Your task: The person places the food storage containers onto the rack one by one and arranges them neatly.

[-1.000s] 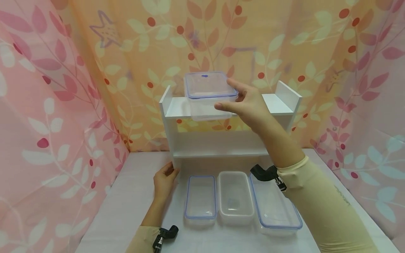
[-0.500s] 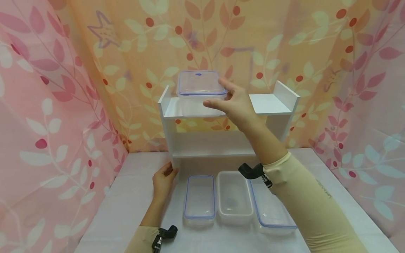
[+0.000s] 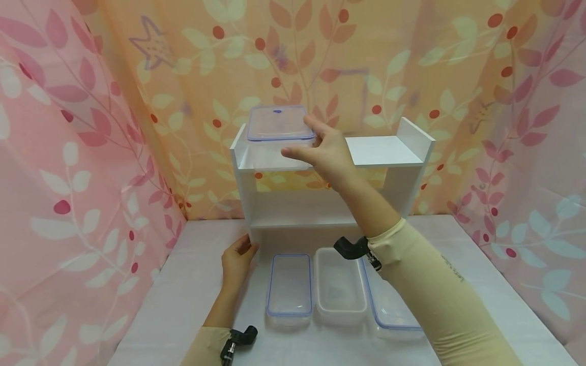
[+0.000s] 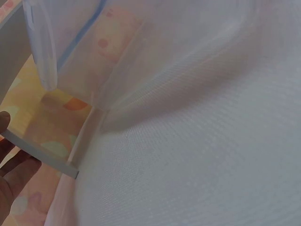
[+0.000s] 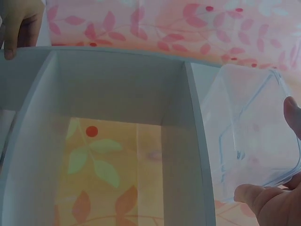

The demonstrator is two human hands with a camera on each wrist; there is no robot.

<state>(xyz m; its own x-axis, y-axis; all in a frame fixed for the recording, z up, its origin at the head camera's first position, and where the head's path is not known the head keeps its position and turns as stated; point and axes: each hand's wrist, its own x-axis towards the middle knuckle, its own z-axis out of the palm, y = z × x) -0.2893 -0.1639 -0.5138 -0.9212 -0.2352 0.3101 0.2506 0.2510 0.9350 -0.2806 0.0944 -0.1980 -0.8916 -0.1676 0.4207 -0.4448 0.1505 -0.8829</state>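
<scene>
My right hand (image 3: 331,155) grips a clear food container (image 3: 276,124) with a blue-edged lid by its right side, thumb in front and fingers behind. The container is level at the left end of the white shelf unit's (image 3: 389,151) top board. In the right wrist view, the container (image 5: 249,122) is close against that board; whether it bears on it is unclear. Low down, my left hand (image 3: 237,262) holds the left side panel of the unit. The left wrist view shows its thumb and fingers on either side of the panel (image 4: 42,154).
On the white-covered table, in front of the unit, stand a small blue-rimmed container (image 3: 290,284), a whitish-rimmed container (image 3: 341,284) and a larger blue-rimmed container (image 3: 393,305), partly behind my right sleeve. Patterned curtains (image 3: 192,66) hang behind and at both sides.
My right hand has carried the container leftward along the top board and slightly lower, towards the left end panel. The left hand stays on the side panel.
</scene>
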